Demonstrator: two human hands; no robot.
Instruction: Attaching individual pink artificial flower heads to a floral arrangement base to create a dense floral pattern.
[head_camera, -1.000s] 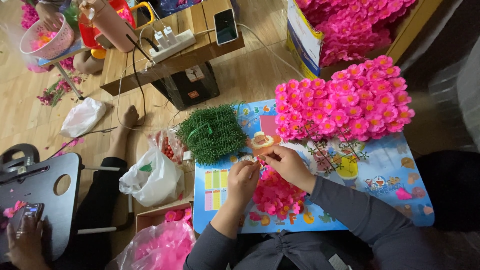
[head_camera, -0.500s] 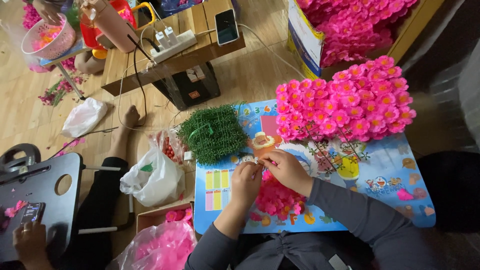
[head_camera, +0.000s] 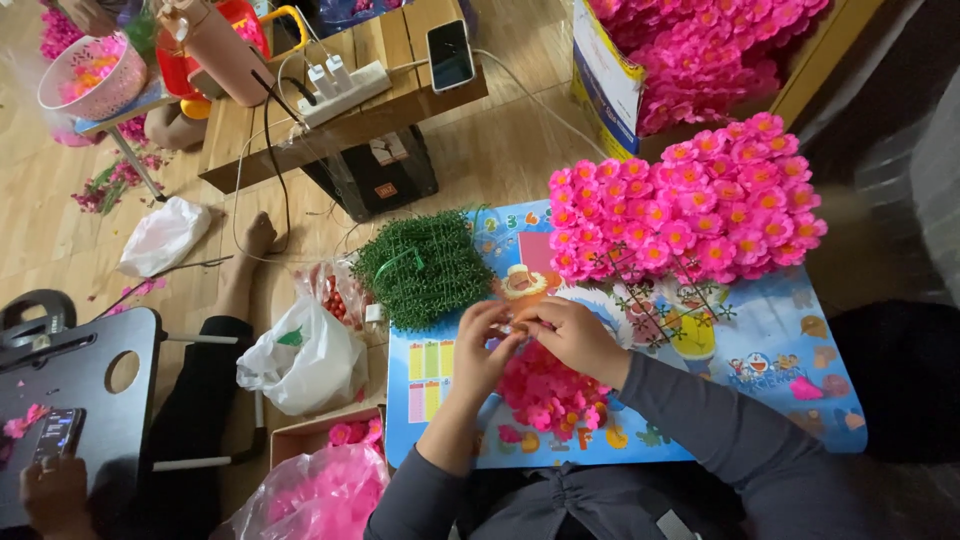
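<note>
My left hand (head_camera: 481, 350) and my right hand (head_camera: 570, 335) meet fingertip to fingertip over a blue printed mat (head_camera: 780, 350), pinching a small pale flower piece (head_camera: 513, 326) between them. Below the hands lies a heap of loose pink flower heads (head_camera: 545, 392). A green plastic grass pad (head_camera: 425, 265) lies just left of the hands. A large panel of pink flowers (head_camera: 690, 205) rests at the mat's far right.
A box of pink flowers (head_camera: 700, 50) stands at the top right. A wooden bench (head_camera: 330, 90) carries a power strip (head_camera: 340, 88) and phone (head_camera: 450, 55). White plastic bag (head_camera: 300, 355) and pink bag (head_camera: 310, 495) lie left. Another person's leg (head_camera: 215, 350) and hand (head_camera: 50, 490) are at left.
Both hands have drawn together and shifted slightly left over the mat, fingertips now closed on the small piece. The rest stays put.
</note>
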